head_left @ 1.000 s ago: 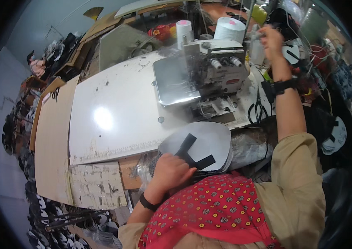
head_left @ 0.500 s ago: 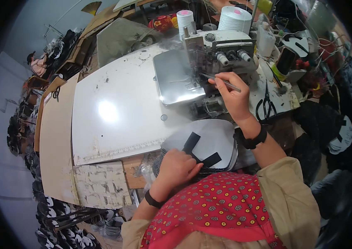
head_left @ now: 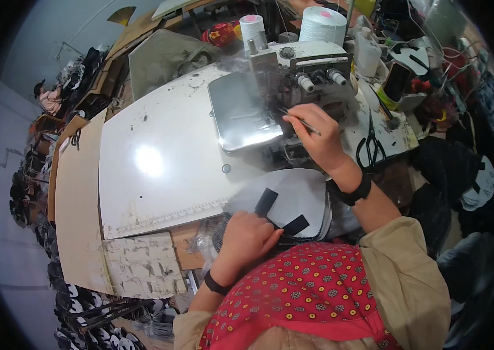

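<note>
My right hand [head_left: 321, 135] pinches slim metal tweezers [head_left: 306, 125]. Their tip reaches into the needle area of a grey overlock sewing machine [head_left: 318, 59], where the machine's parts hide it. My left hand [head_left: 247, 237] has its fingers curled at the near left edge of a stack of pale rounded fabric pieces [head_left: 300, 195], the thumb beside a black strip [head_left: 295, 225]. A second black strip [head_left: 266, 202] lies just beyond that hand. The stack sits in front of the machine, close to my red patterned apron.
A shiny metal plate [head_left: 241, 111] adjoins the machine on the white tabletop [head_left: 159, 134]. Black scissors [head_left: 370, 146] lie to the right. Thread cones [head_left: 323, 26] stand behind the machine. A white bottle [head_left: 367, 52] is at the back right. Another person [head_left: 50, 98] sits far left.
The right hand has shifted slightly left and lower with the tweezers, which are tilted more steeply. My left hand stays on the stack. The whole view has shifted slightly.
</note>
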{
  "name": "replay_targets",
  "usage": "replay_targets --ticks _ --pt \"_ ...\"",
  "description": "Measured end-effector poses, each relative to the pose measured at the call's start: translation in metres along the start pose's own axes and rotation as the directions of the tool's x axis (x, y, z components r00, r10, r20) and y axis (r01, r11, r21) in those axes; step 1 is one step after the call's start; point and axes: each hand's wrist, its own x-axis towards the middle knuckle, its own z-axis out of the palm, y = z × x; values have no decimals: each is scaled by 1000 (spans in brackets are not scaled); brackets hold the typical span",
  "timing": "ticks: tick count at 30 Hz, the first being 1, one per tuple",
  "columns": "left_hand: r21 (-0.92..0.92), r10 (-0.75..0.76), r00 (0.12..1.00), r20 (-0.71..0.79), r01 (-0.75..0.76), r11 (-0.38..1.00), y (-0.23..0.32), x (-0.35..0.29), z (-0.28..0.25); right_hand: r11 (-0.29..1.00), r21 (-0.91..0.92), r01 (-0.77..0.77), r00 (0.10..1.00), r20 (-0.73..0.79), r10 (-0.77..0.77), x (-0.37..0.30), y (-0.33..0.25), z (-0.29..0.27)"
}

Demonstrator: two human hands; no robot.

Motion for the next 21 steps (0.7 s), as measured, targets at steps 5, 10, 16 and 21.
replay_targets --ticks 5,10,16,21 --pt "34 -17 999 28 16 999 3 -2 -1 993 6 -115 993 11 115 -10 -12 -6" --pt "-28 -35 999 -10 35 999 -1 1 5 973 -141 185 981 78 -175 -4 -6 1" --pt "-4 -43 999 1 43 999 4 1 2 986 -109 129 992 26 -127 -10 -15 -6" --pt "-6 -49 999 18 49 999 1 0 2 973 -203 111 988 130 -86 -21 -10 -8"
